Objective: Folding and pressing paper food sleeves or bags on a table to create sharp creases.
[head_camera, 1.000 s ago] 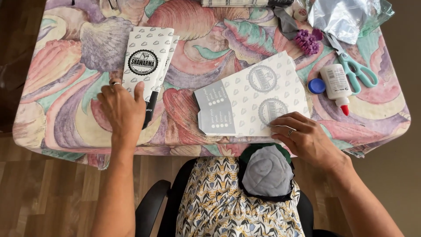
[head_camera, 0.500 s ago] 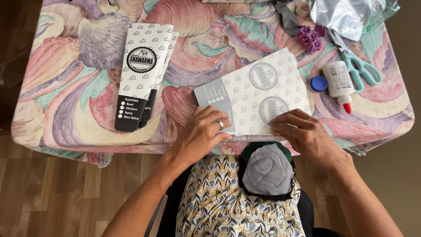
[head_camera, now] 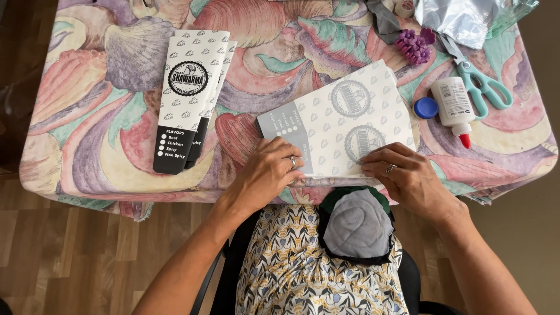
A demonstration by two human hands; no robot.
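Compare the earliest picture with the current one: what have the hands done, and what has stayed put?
The left hand left the stack of folded paper sleeves and moved right onto the flat printed paper sheet, pressing its near edge. The right hand stayed on that sheet's near edge. The sleeves, glue bottle, blue cap and scissors lie unmoved.

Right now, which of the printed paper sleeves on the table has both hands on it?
The flat sheet at the near edge: the left hand and right hand press it. The finished sleeves lie untouched further left.
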